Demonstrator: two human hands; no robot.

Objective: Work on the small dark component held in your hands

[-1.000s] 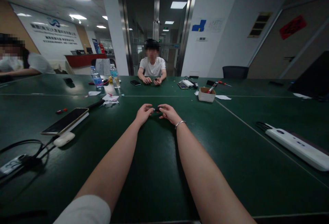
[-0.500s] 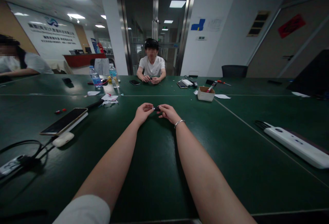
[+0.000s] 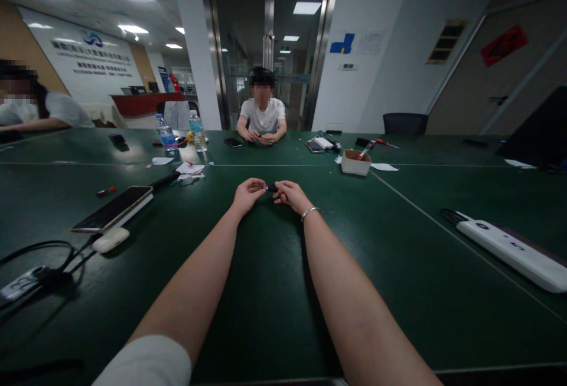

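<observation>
In the head view, a small black object with a silver end [image 3: 271, 187] is held between my two hands, above the green table [image 3: 274, 280]. My left hand [image 3: 248, 195] pinches its silver end between thumb and fingers. From the other side, my right hand [image 3: 292, 196], with a silver bracelet at the wrist, has thumb and forefinger closed on the black part. Fingertips cover some of it, and it is too small to name its kind.
Left of my arms lie a phone [image 3: 113, 208], a white case [image 3: 110, 240] and cables. Bottles [image 3: 166, 133], paper scraps and a small box [image 3: 355, 163] stand farther back. A white power strip [image 3: 509, 253] is at right. Across the table sits a person [image 3: 264, 115].
Both hands keep almost the same pose around the small black object. The whole view has shifted very slightly.
</observation>
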